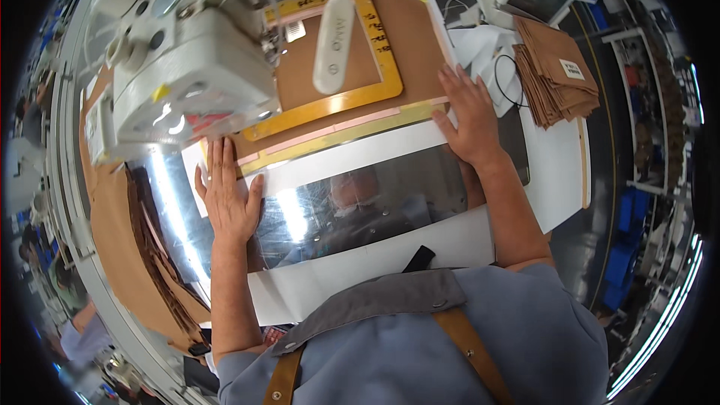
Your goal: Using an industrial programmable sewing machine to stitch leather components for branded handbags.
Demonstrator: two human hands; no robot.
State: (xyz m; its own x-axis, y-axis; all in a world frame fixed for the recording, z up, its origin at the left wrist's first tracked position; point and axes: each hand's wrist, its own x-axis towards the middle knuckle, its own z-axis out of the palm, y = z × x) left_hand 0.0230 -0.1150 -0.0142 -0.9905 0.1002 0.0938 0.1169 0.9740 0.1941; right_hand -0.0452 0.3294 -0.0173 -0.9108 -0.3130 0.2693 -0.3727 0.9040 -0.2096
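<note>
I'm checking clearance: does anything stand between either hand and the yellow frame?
The white machine head looms just beyond the left hand, hiding the left side of the yellow frame. Nothing visible blocks the right hand; only brown panel lies between.

The polished metal plate [390,199] is giving a smooth, mirror-like gloss, throwing back hard white glare. The brown panel [420,37] is presenting a matt, cloth-like surface, while the yellow frame [330,107] on it is showing a smooth, slightly shiny finish, metal or plastic being unclear. The machine head [195,90] is displaying a glossy white coating; the paddle-shaped fitting [334,45] is appearing as smooth white plastic. The right stack [536,79] is looking matt and cloth-like beneath a papery label [571,69]. The shirt [525,315] is showing matt cloth, its brown straps [472,352] looking leather-like with shiny metal studs [470,353].
</note>
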